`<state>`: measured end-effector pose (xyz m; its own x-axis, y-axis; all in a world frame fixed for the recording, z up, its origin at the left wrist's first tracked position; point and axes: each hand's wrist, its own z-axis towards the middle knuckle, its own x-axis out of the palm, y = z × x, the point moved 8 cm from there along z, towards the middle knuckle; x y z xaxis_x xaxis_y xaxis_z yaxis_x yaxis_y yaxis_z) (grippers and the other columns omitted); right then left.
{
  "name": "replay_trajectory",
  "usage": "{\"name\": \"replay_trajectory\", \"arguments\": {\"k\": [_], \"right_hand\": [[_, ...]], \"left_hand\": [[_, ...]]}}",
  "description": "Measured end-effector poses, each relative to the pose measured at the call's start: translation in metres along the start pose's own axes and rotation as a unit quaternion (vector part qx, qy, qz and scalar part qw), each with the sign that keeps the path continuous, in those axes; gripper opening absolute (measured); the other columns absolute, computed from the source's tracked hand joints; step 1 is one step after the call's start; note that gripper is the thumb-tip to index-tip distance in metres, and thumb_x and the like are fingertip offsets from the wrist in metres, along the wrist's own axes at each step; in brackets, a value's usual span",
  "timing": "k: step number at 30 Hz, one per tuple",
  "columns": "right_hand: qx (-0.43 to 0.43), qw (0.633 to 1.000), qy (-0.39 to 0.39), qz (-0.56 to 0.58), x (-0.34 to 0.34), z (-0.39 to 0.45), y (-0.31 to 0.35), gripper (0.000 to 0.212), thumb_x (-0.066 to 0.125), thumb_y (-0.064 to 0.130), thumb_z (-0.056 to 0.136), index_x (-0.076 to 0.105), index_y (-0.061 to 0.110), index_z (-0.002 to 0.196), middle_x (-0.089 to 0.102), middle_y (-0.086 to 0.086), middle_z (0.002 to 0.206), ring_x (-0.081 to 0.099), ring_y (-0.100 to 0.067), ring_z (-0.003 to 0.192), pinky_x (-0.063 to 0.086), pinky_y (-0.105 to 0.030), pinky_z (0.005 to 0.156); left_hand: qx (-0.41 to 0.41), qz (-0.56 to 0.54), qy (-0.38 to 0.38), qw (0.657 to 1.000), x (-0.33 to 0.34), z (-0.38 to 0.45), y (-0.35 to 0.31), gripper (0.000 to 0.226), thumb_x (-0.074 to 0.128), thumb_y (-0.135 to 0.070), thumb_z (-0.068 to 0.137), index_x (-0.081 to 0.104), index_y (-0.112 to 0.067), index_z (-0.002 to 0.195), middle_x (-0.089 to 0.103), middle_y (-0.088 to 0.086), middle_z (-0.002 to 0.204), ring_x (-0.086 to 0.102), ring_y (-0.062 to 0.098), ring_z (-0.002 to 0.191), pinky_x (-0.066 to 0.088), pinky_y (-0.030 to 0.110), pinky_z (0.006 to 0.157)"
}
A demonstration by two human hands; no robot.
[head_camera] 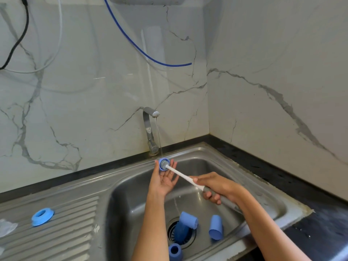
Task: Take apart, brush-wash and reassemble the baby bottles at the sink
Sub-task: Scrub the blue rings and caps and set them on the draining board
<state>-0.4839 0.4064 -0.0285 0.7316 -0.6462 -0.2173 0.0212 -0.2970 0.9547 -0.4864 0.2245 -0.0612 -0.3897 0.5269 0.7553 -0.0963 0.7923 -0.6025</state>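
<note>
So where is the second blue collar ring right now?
The blue collar ring lies on the ribbed drainboard, left of the sink basin, lower left of the head view.

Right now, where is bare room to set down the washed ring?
The ribbed drainboard is bare right of the blue ring, up to the basin's edge. The basin floor is crowded around the drain with blue bottle parts.

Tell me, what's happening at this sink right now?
A person is washing baby bottle parts. The left hand holds a blue ring under the running tap, while the right hand works a white brush into it. Another blue ring lies on the drainboard. Three blue pieces lie in the sink near the drain.
</note>
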Motion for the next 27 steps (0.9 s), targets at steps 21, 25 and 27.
{"name": "replay_trajectory", "arguments": {"k": [21,25,27], "right_hand": [[-0.09,0.973,-0.096,-0.188,-0.014,-0.008,0.013,0.033,0.051,0.03,0.099,0.055,0.039,0.13,0.047,-0.001,0.062,0.035,-0.004,0.041,0.033,-0.018,0.04],[-0.104,0.977,-0.107,-0.152,-0.005,-0.007,0.017,0.035,0.049,0.032,0.1,0.051,0.04,0.134,0.046,-0.003,0.064,0.035,-0.007,0.046,0.033,-0.02,0.042],[-0.105,0.975,-0.116,-0.157,-0.001,-0.004,0.017,0.036,0.047,0.033,0.1,0.048,0.041,0.136,0.045,-0.002,0.065,0.035,-0.008,0.048,0.033,-0.019,0.041]], "left_hand": [[0.143,-0.135,-0.128,0.972,-0.033,0.004,-0.024,0.05,0.057,-0.027,0.093,0.045,-0.002,0.135,0.058,0.014,0.128,0.056,0.023,0.119,0.043,0.035,0.104],[0.142,-0.071,-0.118,0.98,-0.017,0.004,-0.016,0.044,0.064,-0.015,0.089,0.053,0.005,0.126,0.063,0.011,0.101,0.061,0.016,0.089,0.05,0.028,0.091],[0.159,-0.008,-0.126,0.979,-0.011,0.004,-0.016,0.037,0.067,-0.009,0.086,0.058,0.008,0.118,0.065,0.012,0.096,0.062,0.014,0.081,0.051,0.027,0.09]]}}
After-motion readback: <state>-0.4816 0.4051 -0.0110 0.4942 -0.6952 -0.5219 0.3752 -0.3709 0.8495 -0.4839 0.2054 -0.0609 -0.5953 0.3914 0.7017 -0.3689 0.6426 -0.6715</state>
